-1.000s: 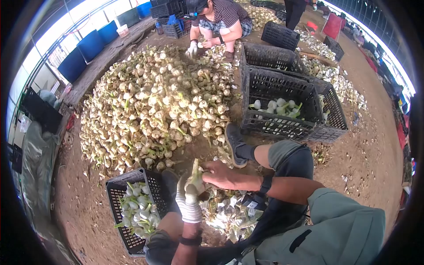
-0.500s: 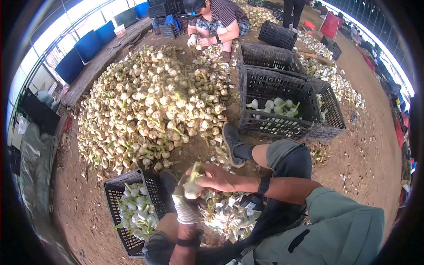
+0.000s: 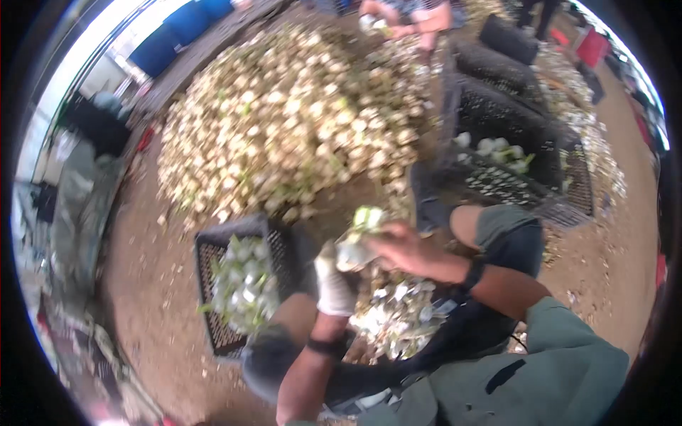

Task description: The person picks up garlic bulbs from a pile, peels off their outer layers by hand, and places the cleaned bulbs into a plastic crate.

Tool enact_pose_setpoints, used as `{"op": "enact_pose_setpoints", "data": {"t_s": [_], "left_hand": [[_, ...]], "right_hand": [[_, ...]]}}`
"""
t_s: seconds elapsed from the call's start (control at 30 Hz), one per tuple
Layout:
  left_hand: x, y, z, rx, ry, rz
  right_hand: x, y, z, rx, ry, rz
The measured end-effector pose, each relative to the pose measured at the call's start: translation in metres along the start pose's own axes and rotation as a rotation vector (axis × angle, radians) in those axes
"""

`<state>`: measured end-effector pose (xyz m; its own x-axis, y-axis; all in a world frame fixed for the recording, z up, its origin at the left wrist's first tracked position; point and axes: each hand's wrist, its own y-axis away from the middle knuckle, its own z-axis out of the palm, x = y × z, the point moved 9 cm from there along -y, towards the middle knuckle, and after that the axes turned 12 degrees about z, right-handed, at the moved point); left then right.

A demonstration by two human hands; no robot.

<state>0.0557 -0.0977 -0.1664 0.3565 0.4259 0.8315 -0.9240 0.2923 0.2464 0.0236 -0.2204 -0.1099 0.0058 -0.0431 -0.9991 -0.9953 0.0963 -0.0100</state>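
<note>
My left hand [image 3: 334,284], in a pale glove, is closed around a garlic bulb [image 3: 353,254] in front of my knees. The bulb looks white, with a pale green stem and peeled-back skin at its top. My bare right hand [image 3: 405,248] grips the bulb's upper side from the right, its fingers partly blurred by motion. Below both hands, between my legs, lies a heap of garlic skins [image 3: 398,319]. Left of my gloved hand stands a black crate [image 3: 275,252] holding several cleaned white garlic bulbs [image 3: 249,284] with green stems.
A large pile of unpeeled garlic [image 3: 284,128] covers the ground ahead. At the right, a black crate [image 3: 504,106] holds several white bulbs, with other crates around it. Another person [image 3: 419,25] sits beyond the pile. Blue bins [image 3: 156,50] line the left side.
My view has tilted down, shifting the scene right and up. Both hands still hold the bulb; its skin and stem top now look pulled open, and more white shows.
</note>
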Motion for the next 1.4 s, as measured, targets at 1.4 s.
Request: {"op": "enact_pose_setpoints", "data": {"t_s": [1.4], "left_hand": [[0.068, 0.005, -0.005, -0.166, 0.004, 0.32]], "right_hand": [[0.019, 0.001, 0.013, -0.221, 0.882, 0.328]]}}
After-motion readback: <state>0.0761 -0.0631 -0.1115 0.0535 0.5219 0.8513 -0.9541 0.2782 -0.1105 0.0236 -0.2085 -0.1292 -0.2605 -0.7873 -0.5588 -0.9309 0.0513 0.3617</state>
